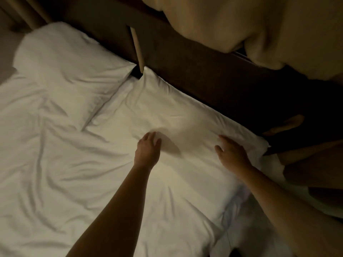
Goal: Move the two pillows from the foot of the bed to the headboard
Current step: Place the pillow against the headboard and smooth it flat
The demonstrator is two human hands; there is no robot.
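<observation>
Two white pillows lie side by side against the dark headboard (185, 64). The left pillow (61, 60) rests at the upper left. The right pillow (178, 110) lies nearer me, its long edge along the headboard. My left hand (148, 145) lies flat on the near edge of the right pillow, fingers apart, holding nothing. My right hand (230, 153) presses palm-down on the pillow's right end near its corner, fingers spread.
A rumpled white duvet (55, 173) covers the bed below the pillows. Beige fabric (269, 25) hangs over the headboard at the top right. A narrow pale strip (137, 47) runs down the headboard between the pillows. Dark space lies at the right of the bed.
</observation>
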